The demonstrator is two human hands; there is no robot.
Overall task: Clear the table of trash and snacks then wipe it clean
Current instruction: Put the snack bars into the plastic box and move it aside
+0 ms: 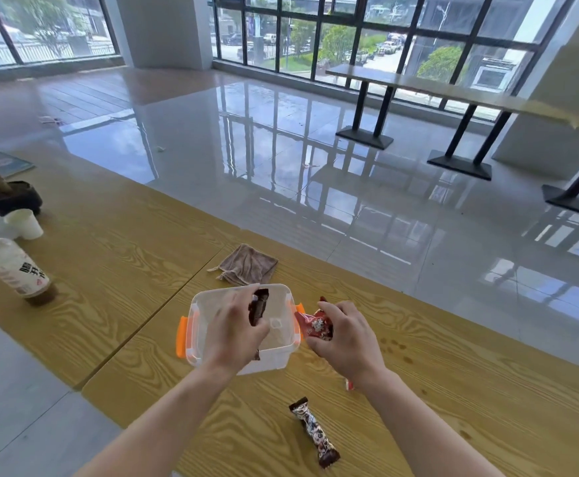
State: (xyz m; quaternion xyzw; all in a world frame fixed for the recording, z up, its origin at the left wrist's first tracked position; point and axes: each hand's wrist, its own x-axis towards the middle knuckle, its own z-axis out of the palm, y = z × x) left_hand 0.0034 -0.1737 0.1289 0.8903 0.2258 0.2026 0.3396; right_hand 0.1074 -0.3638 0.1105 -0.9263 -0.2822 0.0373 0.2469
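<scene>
**Snacks going into the bin**

Left hand (236, 330) clenched a dark bar (258, 306) over the open bin (191, 333), centre frame, prob. to drop it in; right hand (345, 335) grasped a red pack (315, 325) just beside the bin's rim, likely next; a third bar (314, 432) lay loose on the table (126, 270), lower centre; cloth (246, 265) waited behind the bin for wiping; bottle (12, 270) & cup (26, 223) sat at left.

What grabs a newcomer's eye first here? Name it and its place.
The two hands at the centre: the left hand holds a dark snack over the clear box, the right hand a red snack beside it. Another bar lies nearer, a cloth beyond the box.
</scene>
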